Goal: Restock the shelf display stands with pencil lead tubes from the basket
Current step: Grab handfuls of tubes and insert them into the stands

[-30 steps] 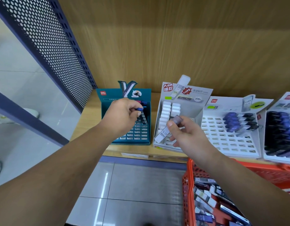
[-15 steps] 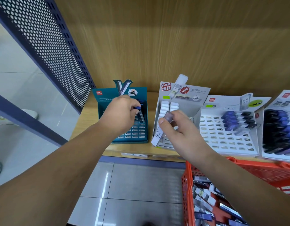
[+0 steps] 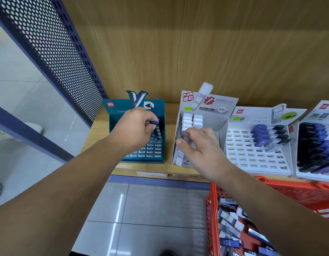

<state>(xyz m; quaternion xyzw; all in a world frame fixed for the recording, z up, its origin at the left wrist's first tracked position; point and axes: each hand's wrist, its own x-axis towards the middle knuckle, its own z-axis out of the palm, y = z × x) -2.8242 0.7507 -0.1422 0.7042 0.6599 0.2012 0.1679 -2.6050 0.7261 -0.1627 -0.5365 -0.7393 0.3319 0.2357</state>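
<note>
Landmark: the grey stand (image 3: 223, 124) on the wooden shelf (image 3: 96, 130), with two short columns of white-capped tubes (image 3: 193, 120) in its upper rows.
Left hand (image 3: 136, 128): left of the grey stand, over the teal stand (image 3: 160, 157); its fingers (image 3: 150, 121) are curled and pinch a blue-capped tube (image 3: 155, 124) by its top.
Blue-capped tube: left of the grey stand, tilted, its lower end down among the teal stand's slots; whether it sits in one cannot be told.
Right hand (image 3: 198, 150): in front of the grey stand's lower rows; thumb and fingers grip a clear tube (image 3: 180, 156) near its cap.
Clear tube: marked HB 0.5, hanging along the grey stand's left front edge.
White stand (image 3: 252, 159): just right of the grey stand; blue- and black-capped tubes fill its upper right rows, other slots are bare.
Basket (image 3: 289, 189): red, below and right of the grey stand, in front of the shelf, with loose tubes (image 3: 232, 218) inside.
Perforated panel (image 3: 54, 52): well left of the grey stand.
</note>
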